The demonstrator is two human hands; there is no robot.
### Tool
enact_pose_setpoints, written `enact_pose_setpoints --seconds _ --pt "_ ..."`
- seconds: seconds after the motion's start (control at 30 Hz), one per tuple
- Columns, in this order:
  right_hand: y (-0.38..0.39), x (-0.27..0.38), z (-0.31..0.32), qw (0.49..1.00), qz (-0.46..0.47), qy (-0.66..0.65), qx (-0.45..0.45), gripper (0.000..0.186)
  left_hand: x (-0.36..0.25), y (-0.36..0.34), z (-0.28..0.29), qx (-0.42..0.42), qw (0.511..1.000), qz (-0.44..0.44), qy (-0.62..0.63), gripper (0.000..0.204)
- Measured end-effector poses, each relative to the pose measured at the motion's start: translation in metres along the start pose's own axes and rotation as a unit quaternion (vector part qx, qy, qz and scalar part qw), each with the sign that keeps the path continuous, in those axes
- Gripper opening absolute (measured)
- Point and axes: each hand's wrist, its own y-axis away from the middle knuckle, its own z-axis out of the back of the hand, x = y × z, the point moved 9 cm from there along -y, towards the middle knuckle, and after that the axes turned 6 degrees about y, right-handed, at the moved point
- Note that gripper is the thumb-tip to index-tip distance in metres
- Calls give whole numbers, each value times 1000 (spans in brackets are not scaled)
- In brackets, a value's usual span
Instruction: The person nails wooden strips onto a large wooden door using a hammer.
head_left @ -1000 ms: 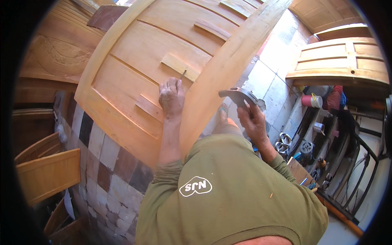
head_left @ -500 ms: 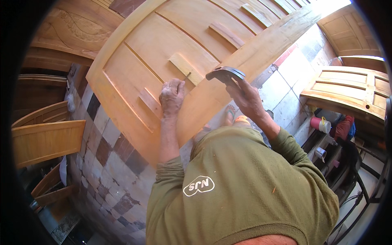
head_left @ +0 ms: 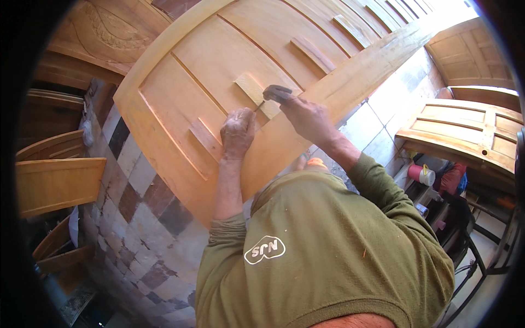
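Note:
A large pale wooden panel (head_left: 188,38) with grooves and raised strips lies in front of me. My left hand (head_left: 238,131) is closed over it, with a thin dark metal rod (head_left: 260,106) sticking up out of the fist. The rod's lower end is hidden. My right hand (head_left: 309,123) grips a hammer (head_left: 278,92), whose head is at the rod's top; whether they touch I cannot tell. Just beyond the rod, a short light wooden strip (head_left: 247,90) lies on the panel. Another short strip (head_left: 205,138) is left of my left hand.
Panelled wooden pieces stand left (head_left: 60,186) and right (head_left: 451,123). A carved wooden panel (head_left: 117,33) is at the far left. Below right, a pink and white container (head_left: 421,174) stands by a black metal frame (head_left: 476,251). Patchwork tiles (head_left: 147,218) cover the floor.
My right hand has brought the hammer left and onto or close to the rod's top. My left hand has shifted slightly right and down, still closed around the rod.

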Motion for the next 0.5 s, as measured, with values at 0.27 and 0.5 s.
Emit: enact_pose_setpoints --seconds 0.27,0.5 --pt "1 7 1 999 -14 -39 -18 34 0 1 -1 8 1000 -7 -4 12" --pt "-10 -1 34 995 -16 -29 -90 27 -2 1 -2 16 1000 9 -24 12"
